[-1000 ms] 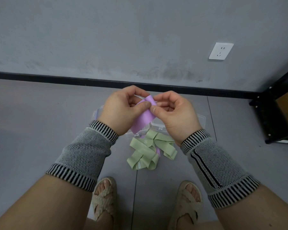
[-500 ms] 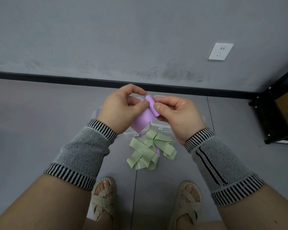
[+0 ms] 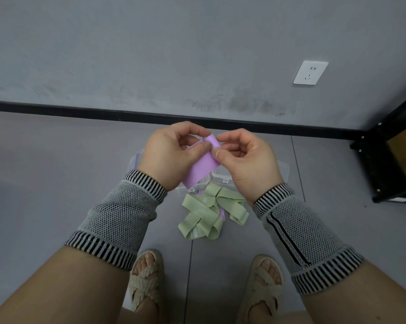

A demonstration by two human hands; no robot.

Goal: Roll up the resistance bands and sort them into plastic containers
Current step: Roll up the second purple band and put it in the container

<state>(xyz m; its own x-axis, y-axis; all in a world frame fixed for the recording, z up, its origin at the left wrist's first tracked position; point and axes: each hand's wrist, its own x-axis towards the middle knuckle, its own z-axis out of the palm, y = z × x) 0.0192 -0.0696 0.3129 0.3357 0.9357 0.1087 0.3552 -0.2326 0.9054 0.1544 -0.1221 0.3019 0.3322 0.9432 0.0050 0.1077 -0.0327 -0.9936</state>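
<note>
A purple resistance band (image 3: 200,170) hangs between my hands above the floor, its top end curled into a small roll. My left hand (image 3: 171,157) pinches that rolled end from the left, and my right hand (image 3: 246,160) pinches it from the right with thumb and fingers. Below them lies a loose heap of pale green bands (image 3: 209,215) on the floor, with a bit of another purple band (image 3: 222,215) under it. Two clear plastic containers (image 3: 223,181) stand behind the heap, mostly hidden by my hands.
My sandalled feet (image 3: 145,274) stand on the grey floor just in front of the heap. A black metal shelf (image 3: 384,164) with a cardboard box is at the right. The grey wall with a black skirting and a white socket (image 3: 310,72) is close behind.
The fingers of both hands have shifted on the purple band's top end, and the roll has turned a little. The green heap has not moved.
</note>
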